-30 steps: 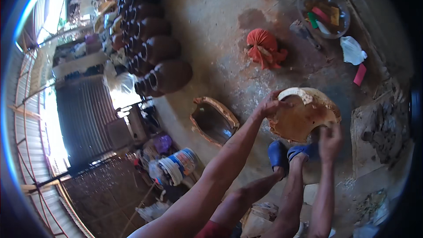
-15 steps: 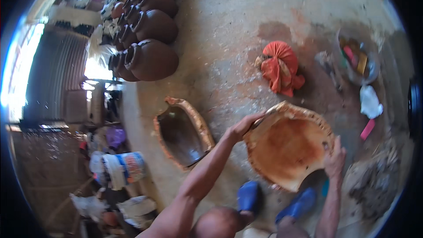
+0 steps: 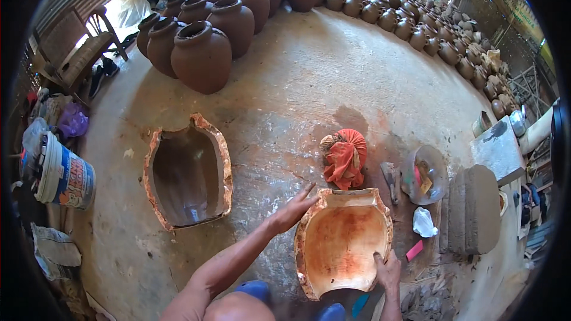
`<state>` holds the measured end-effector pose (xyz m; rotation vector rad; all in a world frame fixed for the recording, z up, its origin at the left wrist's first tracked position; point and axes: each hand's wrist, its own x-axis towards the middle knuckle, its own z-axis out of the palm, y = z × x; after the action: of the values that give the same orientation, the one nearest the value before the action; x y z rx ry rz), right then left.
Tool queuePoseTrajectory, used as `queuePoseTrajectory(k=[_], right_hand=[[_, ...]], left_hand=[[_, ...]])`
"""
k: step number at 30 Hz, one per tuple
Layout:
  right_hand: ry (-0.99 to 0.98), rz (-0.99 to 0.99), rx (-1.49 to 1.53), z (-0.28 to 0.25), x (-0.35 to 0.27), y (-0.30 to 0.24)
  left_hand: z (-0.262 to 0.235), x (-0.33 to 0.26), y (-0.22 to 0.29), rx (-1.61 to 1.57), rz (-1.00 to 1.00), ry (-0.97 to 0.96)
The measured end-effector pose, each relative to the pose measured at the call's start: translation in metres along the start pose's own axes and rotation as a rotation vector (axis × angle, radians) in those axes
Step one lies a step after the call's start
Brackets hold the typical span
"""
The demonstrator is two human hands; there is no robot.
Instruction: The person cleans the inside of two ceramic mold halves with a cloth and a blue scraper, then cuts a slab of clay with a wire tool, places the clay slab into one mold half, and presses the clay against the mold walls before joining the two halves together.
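A half-pot mould (image 3: 342, 241), tan with an orange-stained hollow and a rough, thick rim, rests hollow side up in front of my feet. My right hand (image 3: 388, 270) grips its right rim, thumb over the inner edge. Beside its upper left corner is my left hand (image 3: 294, 209), fingers stretched out and holding nothing; whether it touches the rim I cannot tell. Farther left on the floor lies a second mould half (image 3: 187, 178), its hollow dark grey-brown and shiny at the bottom. A red cloth bundle (image 3: 346, 157) sits just beyond the near mould.
Brown clay pots (image 3: 202, 59) stand in rows at the far left, with many more at the far right. To my right are a clear basin (image 3: 437, 169) of small tools, a white bag (image 3: 424, 223), a pink strip (image 3: 414, 251) and stacked clay slabs (image 3: 476, 211). A bucket (image 3: 68, 175) is at left.
My left hand has let go of the tan mould's rim and its fingers have straightened. The mould, tilted and held by both hands before, now sits more upright in view. The view has swung around.
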<state>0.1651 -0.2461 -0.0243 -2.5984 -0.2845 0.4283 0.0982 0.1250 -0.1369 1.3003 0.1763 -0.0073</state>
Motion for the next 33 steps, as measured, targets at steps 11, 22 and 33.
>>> queuePoseTrajectory(k=[11, 22, 33], right_hand=[[-0.055, -0.251, -0.445, 0.015, 0.235, -0.25], [-0.008, -0.466, 0.18, 0.071, 0.328, -0.198], [0.159, -0.784, 0.496, -0.064, 0.023, -0.138]], left_hand=[[0.055, -0.054, 0.044, 0.246, -0.122, 0.321], [0.063, -0.044, 0.004, 0.008, -0.031, 0.353], [0.072, -0.081, 0.003, -0.469, -0.027, 0.337]])
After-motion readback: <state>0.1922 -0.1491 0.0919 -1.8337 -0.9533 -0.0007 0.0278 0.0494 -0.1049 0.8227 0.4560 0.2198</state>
